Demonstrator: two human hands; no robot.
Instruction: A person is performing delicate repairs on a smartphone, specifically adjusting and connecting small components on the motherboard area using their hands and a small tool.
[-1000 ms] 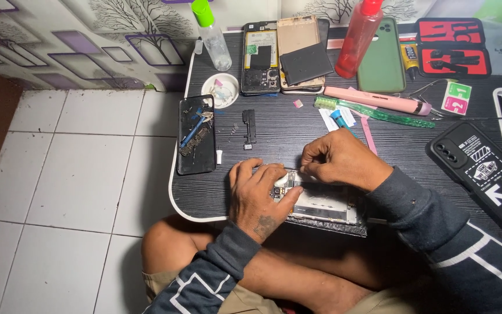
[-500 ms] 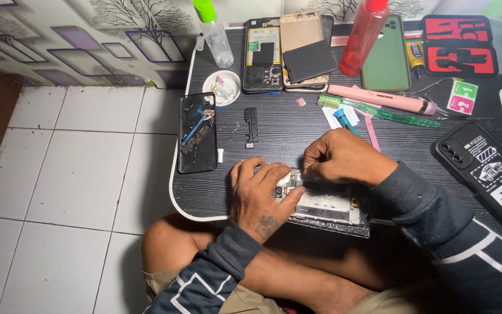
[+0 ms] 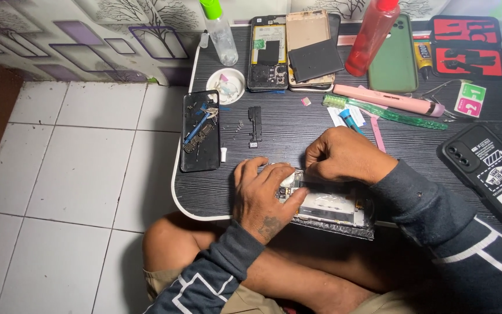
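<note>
An opened phone lies at the near edge of a small black table, its insides showing. My left hand rests on the phone's left end, fingers curled over it and holding it down. My right hand is closed just above the phone's upper edge, fingertips pinched at the phone's inner parts; whatever they pinch is hidden. Both arms wear dark sleeves with white lines.
A black phone back with small parts lies at the left. Farther back stand a white dish, a clear bottle, a red bottle, opened phones, a green phone, a pink tool, a green toothbrush. A black case lies right.
Both hands stay on the opened phone with only slight finger shifts. The view has drifted a little.
</note>
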